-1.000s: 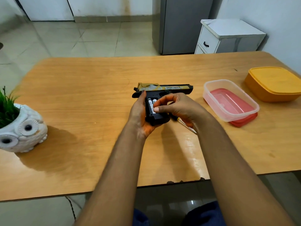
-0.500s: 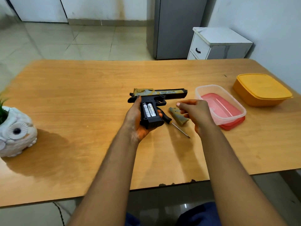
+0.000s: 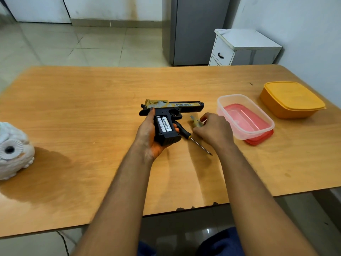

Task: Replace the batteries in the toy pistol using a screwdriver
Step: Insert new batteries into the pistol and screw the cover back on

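1. wooden table (image 3: pixel 92 108) fills the view, with a tiled floor, a grey fridge (image 3: pixel 195 30) and a white cabinet (image 3: pixel 243 47) behind it.
2. far left, a white owl pot (image 3: pixel 13 152) stands at the table edge, well apart from the work.
3. near the middle, the left hand (image 3: pixel 147 137) grips the pistol (image 3: pixel 169 115) by its handle, thumb up by the hammer end, barrel pointing right.
4. the handle's compartment is open, cover off, and two batteries (image 3: pixel 164 123) sit side by side in it. i cannot tell whether they are the old or the new ones.
5. writing: the right battery reads "heybright"; the slide label reads "desert eagle", with a smaller line under it too fine to read.
6. just right of the handle, the screwdriver (image 3: pixel 191 138) lies on the table, nobody holding it.
7. the right hand (image 3: pixel 214 130) pinches the cover (image 3: pixel 196 122) at table level, fingers curled on it.
8. progress, as i judge it: screw out and cover off are done; any battery swap, refitting the cover and driving the screw are left.
9. further right, a clear tub (image 3: pixel 258 132) sits on a red lid (image 3: pixel 262 138); an orange box (image 3: pixel 291 100) stands beyond.
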